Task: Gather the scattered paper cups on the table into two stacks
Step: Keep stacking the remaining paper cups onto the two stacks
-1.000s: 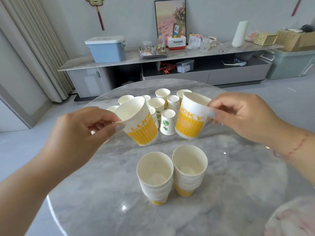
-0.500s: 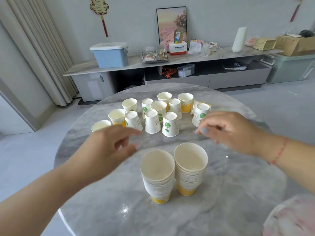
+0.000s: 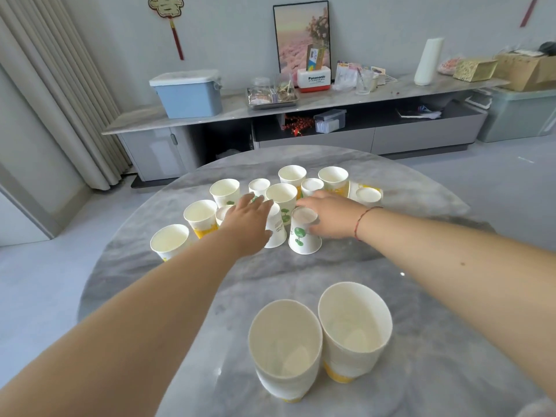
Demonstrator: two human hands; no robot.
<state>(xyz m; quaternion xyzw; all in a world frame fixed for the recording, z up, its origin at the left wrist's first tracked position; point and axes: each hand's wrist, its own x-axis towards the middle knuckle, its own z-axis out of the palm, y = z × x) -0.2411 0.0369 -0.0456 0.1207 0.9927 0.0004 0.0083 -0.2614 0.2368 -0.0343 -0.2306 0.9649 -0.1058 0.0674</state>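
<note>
1. Head view: two cup stacks stand side by side near the viewer on the round marble table.
2. Scattered cups crowd the far side.
3. The left hand covers an upturned cup; whether it grips is unclear.
4. The right hand touches the leaf-print cup, fingers loose.

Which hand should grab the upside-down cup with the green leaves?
Probably the right hand: its fingers already touch the leaf cup. The left hand rests over a different cup beside it.
</note>
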